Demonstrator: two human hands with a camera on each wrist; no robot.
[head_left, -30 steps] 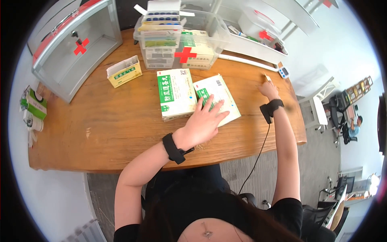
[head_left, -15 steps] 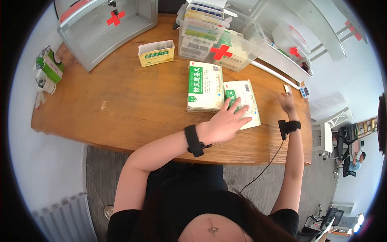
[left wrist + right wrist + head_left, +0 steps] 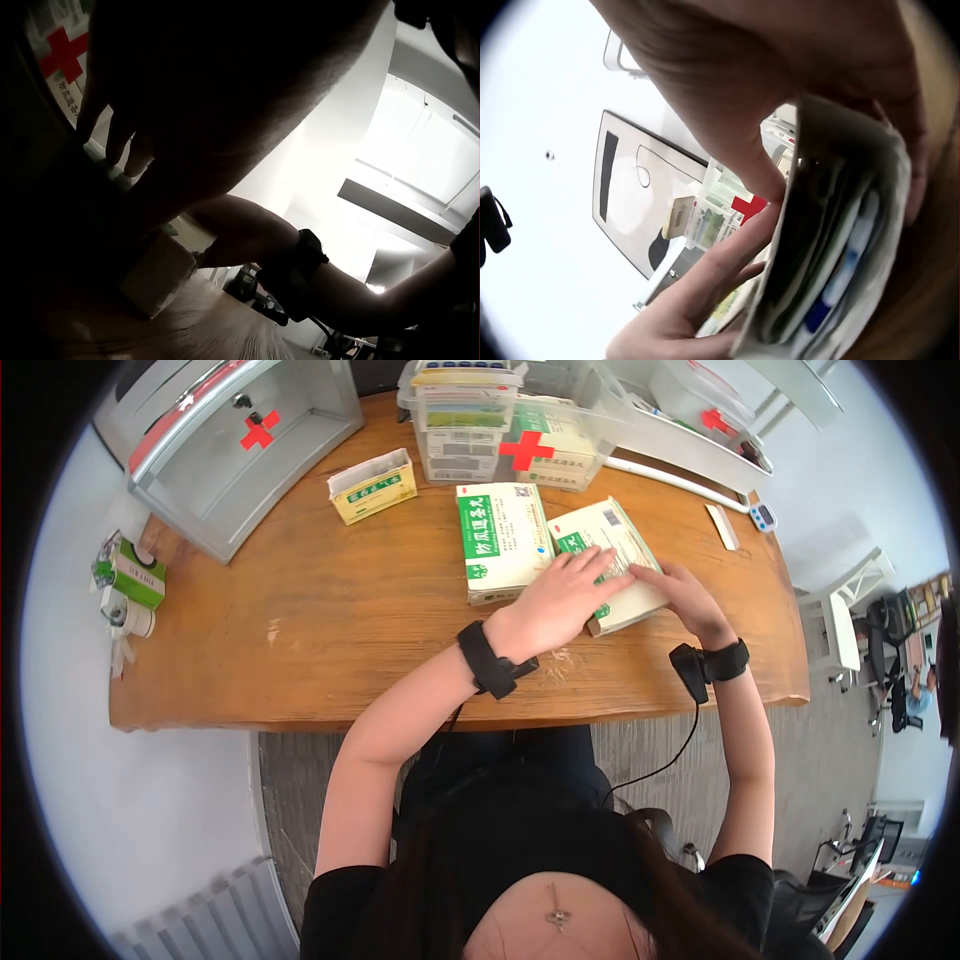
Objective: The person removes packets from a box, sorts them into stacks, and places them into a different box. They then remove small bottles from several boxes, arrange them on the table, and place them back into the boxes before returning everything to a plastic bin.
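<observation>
Two white-and-green boxes lie side by side on the wooden table. The left one (image 3: pixel 508 540) is untouched. Over the right one (image 3: pixel 607 520) the left hand (image 3: pixel 548 608) rests with extended fingers. At that box's near right end, the right hand (image 3: pixel 697 603) grips it, thumb on top. From the right wrist, the box's open end (image 3: pixel 892 161) shows packets and a blue-and-white item inside, between the right hand's (image 3: pixel 810 60) thumb and fingers; the left hand (image 3: pixel 690 292) lies along its side. The left wrist view is dark, with the box's end (image 3: pixel 159 277) below the left hand.
A white strip (image 3: pixel 722 527) lies at the right beside a small timer (image 3: pixel 763 517). Behind the boxes stands a clear bin (image 3: pixel 590 445) of medicine boxes. An open yellow box (image 3: pixel 375 492) and a grey cabinet (image 3: pixel 230 525) stand left. A cable hangs from the right wrist.
The right hand has left the white strip and moved leftward to grip the box. That box has turned slightly under the left hand, which stays on it. The head view has shifted.
</observation>
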